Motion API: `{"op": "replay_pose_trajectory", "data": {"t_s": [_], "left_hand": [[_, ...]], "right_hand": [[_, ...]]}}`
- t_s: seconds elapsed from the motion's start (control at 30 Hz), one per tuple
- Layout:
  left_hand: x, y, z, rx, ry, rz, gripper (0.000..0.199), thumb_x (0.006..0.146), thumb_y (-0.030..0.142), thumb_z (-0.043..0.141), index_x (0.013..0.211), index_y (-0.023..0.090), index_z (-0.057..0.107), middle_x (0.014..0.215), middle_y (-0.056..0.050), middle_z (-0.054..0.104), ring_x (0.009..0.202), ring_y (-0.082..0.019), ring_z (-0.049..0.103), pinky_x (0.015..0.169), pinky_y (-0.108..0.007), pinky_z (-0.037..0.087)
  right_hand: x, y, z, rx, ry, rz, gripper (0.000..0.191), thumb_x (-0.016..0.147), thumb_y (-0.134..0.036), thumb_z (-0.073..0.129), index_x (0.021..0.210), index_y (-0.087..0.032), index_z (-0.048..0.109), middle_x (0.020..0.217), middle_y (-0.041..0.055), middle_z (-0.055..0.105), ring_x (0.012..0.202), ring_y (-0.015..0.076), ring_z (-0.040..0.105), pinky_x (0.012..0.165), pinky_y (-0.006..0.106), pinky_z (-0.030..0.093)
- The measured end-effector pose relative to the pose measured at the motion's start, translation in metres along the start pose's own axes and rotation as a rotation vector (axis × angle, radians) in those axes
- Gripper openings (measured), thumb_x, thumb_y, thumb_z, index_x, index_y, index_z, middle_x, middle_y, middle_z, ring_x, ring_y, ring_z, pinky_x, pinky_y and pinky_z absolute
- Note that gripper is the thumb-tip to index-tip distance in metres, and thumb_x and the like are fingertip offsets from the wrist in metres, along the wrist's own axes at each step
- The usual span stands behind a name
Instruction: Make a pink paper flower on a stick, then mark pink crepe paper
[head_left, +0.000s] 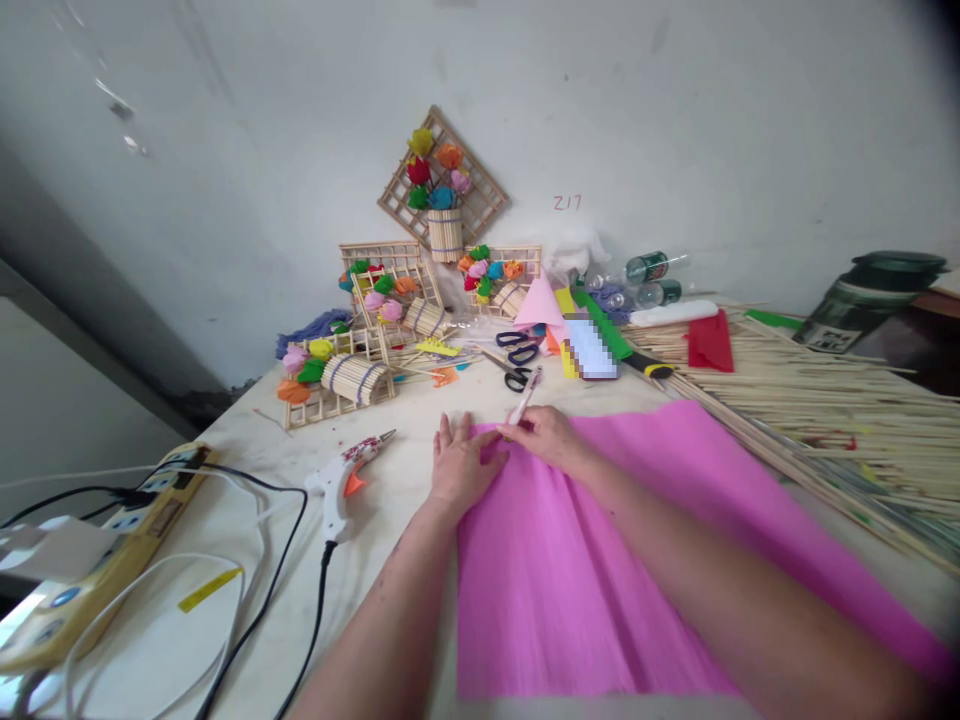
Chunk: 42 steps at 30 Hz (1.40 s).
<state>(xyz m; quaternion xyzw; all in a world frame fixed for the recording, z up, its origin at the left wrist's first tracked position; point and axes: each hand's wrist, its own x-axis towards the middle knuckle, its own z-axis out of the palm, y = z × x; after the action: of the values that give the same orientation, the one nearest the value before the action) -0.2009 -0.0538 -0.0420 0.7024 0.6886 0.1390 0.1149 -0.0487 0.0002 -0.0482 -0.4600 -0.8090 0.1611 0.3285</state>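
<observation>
A large sheet of bright pink crepe paper (540, 590) lies on the table before me, with soft creases running down it. My left hand (463, 470) rests flat on its far left corner, fingers spread, thumb toward the right hand. In my right hand (553, 437) is a pale pen (527, 393), tilted, its lower end at the sheet's far edge close to the left thumb. The pen's tip is hidden by the fingers. Just beyond the hands lie scissors (517, 377) with black handles.
A hot glue gun (341, 490) and a yellow power strip (142, 540) with cords lie to the left. Stick frames with paper flowers (356, 380) stand at the back. On the right are many thin wooden sticks (810, 400), a dark bottle (862, 300) and a blurred-out phone-like rectangle (592, 347).
</observation>
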Motion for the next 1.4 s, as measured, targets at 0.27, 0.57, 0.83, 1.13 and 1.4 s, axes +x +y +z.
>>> {"op": "replay_pose_trajectory", "data": {"t_s": [0.27, 0.57, 0.83, 1.13, 1.4], "left_hand": [[0.0002, -0.0004, 0.0016, 0.002, 0.029, -0.007, 0.049, 0.072, 0.055, 0.047, 0.117, 0.037, 0.051, 0.14, 0.001, 0.029, 0.131, -0.032, 0.005, 0.103, -0.048, 0.014], [0.0007, 0.0, 0.0013, 0.012, 0.024, -0.02, 0.057, 0.071, 0.055, 0.048, 0.123, 0.031, 0.046, 0.14, -0.004, 0.029, 0.131, -0.033, 0.005, 0.103, -0.047, 0.015], [0.0011, 0.0002, 0.0021, -0.009, 0.029, -0.026, 0.06, 0.072, 0.054, 0.049, 0.126, 0.03, 0.041, 0.14, -0.004, 0.029, 0.131, -0.032, 0.004, 0.103, -0.047, 0.015], [0.0021, -0.0007, 0.0045, -0.004, 0.04, -0.033, 0.064, 0.071, 0.054, 0.049, 0.129, 0.026, 0.038, 0.139, -0.004, 0.031, 0.131, -0.031, 0.004, 0.104, -0.047, 0.014], [-0.0018, 0.003, 0.0043, 0.037, 0.105, -0.037, 0.066, 0.072, 0.05, 0.05, 0.131, 0.024, 0.036, 0.14, -0.007, 0.03, 0.131, -0.031, 0.007, 0.103, -0.046, 0.016]], "right_hand": [[0.0009, 0.003, 0.003, 0.038, -0.006, 0.015, 0.037, 0.076, -0.05, 0.05, 0.074, -0.019, 0.069, 0.069, 0.0041, 0.068, 0.062, 0.0141, 0.06, 0.055, 0.021, 0.04], [0.0013, 0.0034, 0.0046, 0.017, 0.013, -0.017, 0.034, 0.076, -0.05, 0.051, 0.079, -0.021, 0.069, 0.072, 0.0037, 0.069, 0.065, 0.0146, 0.061, 0.057, 0.021, 0.041], [0.0012, 0.0011, 0.0032, -0.013, 0.018, -0.054, 0.032, 0.076, -0.047, 0.052, 0.075, -0.02, 0.07, 0.072, 0.0047, 0.069, 0.062, 0.0143, 0.061, 0.055, 0.021, 0.04], [0.0018, 0.0017, 0.0021, 0.117, 0.014, 0.056, 0.029, 0.076, -0.043, 0.052, 0.071, -0.018, 0.066, 0.066, 0.0032, 0.067, 0.06, 0.0148, 0.06, 0.056, 0.022, 0.042], [0.0015, 0.0083, 0.0058, 0.318, 0.152, 0.082, 0.019, 0.078, -0.03, 0.048, 0.09, -0.02, 0.059, 0.071, 0.0001, 0.066, 0.065, 0.0137, 0.061, 0.065, 0.024, 0.046]]}}
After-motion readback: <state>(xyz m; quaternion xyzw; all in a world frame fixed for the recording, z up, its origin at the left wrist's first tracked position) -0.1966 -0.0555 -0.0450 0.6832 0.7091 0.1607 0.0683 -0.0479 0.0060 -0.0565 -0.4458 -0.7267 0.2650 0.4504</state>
